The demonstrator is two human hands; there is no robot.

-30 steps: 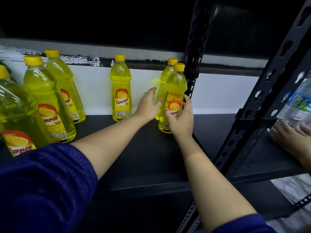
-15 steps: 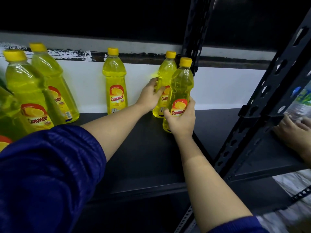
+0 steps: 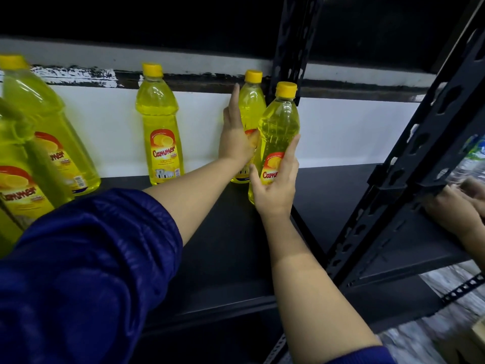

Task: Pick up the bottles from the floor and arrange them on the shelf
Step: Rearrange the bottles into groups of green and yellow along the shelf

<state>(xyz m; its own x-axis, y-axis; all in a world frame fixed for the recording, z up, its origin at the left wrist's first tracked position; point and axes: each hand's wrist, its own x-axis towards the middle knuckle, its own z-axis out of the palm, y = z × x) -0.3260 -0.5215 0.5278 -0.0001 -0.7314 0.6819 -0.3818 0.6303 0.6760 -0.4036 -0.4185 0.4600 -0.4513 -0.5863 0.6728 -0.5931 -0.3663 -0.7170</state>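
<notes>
Right hand (image 3: 275, 185) grips the front bottle (image 3: 278, 127) low on its label, thumb and fingers curled round it. Bottle upright on the black shelf (image 3: 215, 245), near the rack's upright post. Left hand (image 3: 236, 137) rests with straight fingers against the rear bottle (image 3: 253, 101) just behind. A third bottle (image 3: 160, 124) stands apart to the left; larger yellow bottles (image 3: 39, 122) crowd the far left.

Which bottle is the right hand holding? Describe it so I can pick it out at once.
Find the black upright post at the back of the shelf. Two yellow bottles stand just left of it. The front bottle, gripped low by the right hand, is nearer the camera than the rear bottle, which the left hand touches.
</notes>
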